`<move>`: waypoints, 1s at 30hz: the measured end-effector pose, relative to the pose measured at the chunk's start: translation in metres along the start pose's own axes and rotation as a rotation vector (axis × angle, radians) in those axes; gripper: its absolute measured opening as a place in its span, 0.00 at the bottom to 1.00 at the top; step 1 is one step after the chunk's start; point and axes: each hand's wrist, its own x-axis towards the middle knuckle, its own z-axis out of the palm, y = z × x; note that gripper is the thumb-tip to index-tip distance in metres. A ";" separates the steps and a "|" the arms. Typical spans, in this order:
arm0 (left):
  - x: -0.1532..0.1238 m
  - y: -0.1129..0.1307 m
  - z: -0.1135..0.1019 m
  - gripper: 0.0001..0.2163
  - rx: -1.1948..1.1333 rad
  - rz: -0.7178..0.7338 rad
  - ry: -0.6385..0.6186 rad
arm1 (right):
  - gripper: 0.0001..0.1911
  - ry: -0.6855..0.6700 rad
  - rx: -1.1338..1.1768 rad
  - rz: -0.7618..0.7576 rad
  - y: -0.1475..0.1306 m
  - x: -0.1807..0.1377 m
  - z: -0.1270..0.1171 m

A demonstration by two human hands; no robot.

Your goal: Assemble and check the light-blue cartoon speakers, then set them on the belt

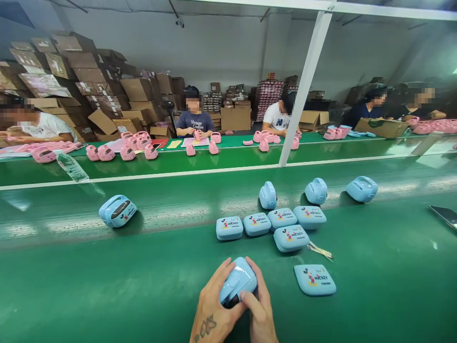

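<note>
Both of my hands grip one light blue plastic device (238, 280) low in the middle, just above the green belt. My left hand (214, 305) wraps its left side; my right hand (260, 307) closes on its right side and lower end. To the right lies a blue printed cover (314, 279) flat on the belt. Beyond it sits a cluster of several blue printed covers (271, 225). Three blue device bodies (316, 191) stand farther back, and another blue device (117, 210) with a dark window lies at the left.
A phone (444, 216) lies at the right edge. A plastic bottle (72, 166) rests on the white-edged divider. A white post (303, 90) rises mid-bench. Across the far bench, several seated people handle pink devices (124, 147). Cardboard boxes (89, 81) stack behind them.
</note>
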 end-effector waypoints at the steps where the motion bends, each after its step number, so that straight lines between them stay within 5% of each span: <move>1: 0.000 -0.001 0.001 0.28 0.005 0.018 0.013 | 0.34 0.012 0.011 0.005 0.000 0.000 0.001; 12: -0.005 -0.013 0.010 0.29 0.014 0.135 0.097 | 0.34 -0.007 0.051 0.040 0.005 0.000 -0.004; 20: 0.003 -0.001 -0.004 0.36 0.055 0.021 -0.048 | 0.27 -0.171 -0.207 -0.125 -0.014 0.012 -0.027; 25: 0.002 -0.008 0.002 0.36 0.015 0.002 -0.025 | 0.28 -0.328 -0.527 -0.248 -0.039 0.041 -0.012; 30: 0.002 -0.007 0.003 0.34 0.000 0.022 0.029 | 0.29 -0.330 -0.533 -0.337 -0.038 0.051 0.007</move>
